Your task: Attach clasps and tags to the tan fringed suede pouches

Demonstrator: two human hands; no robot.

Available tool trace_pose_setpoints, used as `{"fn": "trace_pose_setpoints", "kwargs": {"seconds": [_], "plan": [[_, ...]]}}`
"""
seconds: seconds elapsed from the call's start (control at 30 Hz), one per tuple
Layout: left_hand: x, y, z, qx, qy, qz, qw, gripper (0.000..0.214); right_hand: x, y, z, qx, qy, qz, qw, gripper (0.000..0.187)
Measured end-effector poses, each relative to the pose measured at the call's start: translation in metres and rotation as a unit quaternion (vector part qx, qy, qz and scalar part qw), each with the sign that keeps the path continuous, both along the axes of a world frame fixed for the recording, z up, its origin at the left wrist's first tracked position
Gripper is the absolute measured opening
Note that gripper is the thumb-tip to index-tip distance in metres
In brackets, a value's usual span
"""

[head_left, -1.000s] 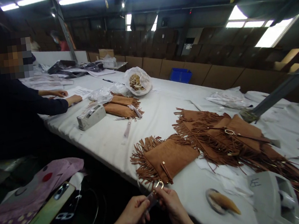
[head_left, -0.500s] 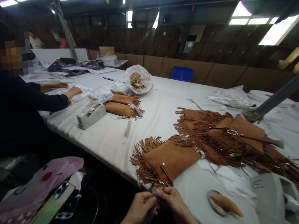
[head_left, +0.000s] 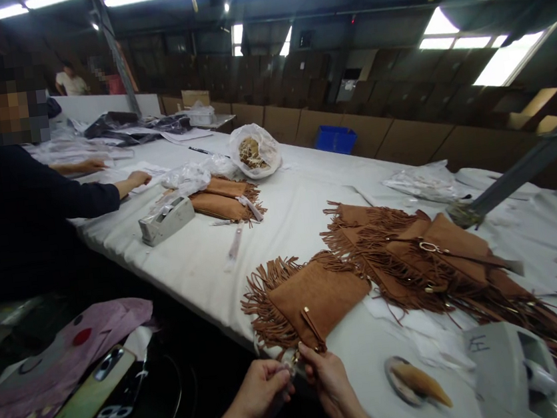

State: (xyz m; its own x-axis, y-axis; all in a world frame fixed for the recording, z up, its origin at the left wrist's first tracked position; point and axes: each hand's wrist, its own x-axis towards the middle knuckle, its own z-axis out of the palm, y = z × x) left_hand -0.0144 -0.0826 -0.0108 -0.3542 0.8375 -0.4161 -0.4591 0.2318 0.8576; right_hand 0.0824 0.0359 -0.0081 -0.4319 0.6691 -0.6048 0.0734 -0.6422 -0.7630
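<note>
A brown fringed suede bag (head_left: 325, 291) lies flat at the table's near edge, its zip-pull strap (head_left: 312, 326) pointing toward me. Just below its lower corner, my left hand (head_left: 262, 392) is closed in a pinch on a small piece of clear plastic (head_left: 287, 367). Close beside it my right hand (head_left: 330, 377) pinches a small gold metal clasp (head_left: 295, 356) at the bag's corner. The fingers partly cover both items. Farther right lies a pile of similar brown fringed bags (head_left: 404, 248) with straps and metal rings.
Tape dispensers stand at the left (head_left: 166, 218) and lower right (head_left: 511, 370). Near the latter sits a round dish (head_left: 403, 379) with a tan piece. A co-worker's arm (head_left: 91, 197) reaches over the far left. A phone (head_left: 87, 405) lies on a pink cloth at lower left.
My hands have drawn slightly apart, the right rising toward the bag's corner. More of the gold clasp shows between them. The view has shifted slightly.
</note>
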Motion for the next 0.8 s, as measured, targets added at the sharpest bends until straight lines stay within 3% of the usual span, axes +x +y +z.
{"fn": "trace_pose_setpoints", "kwargs": {"seconds": [0.27,0.53,0.67,0.8], "plan": [[-0.004,0.004,0.006,0.009,-0.016,-0.005,1.0,0.048,0.001,0.007,0.01,-0.026,0.065,0.044,0.997,0.031],[0.0,0.02,0.0,-0.001,0.049,-0.094,0.994,0.034,0.003,0.014,0.018,-0.019,0.106,0.098,0.989,0.029],[0.002,0.016,-0.005,-0.012,0.066,-0.117,0.991,0.027,0.007,0.014,0.018,-0.003,0.081,0.115,0.99,0.03],[-0.003,0.007,-0.001,-0.003,0.059,-0.11,0.992,0.019,0.006,0.017,0.014,0.037,-0.019,0.149,0.988,0.039]]}}
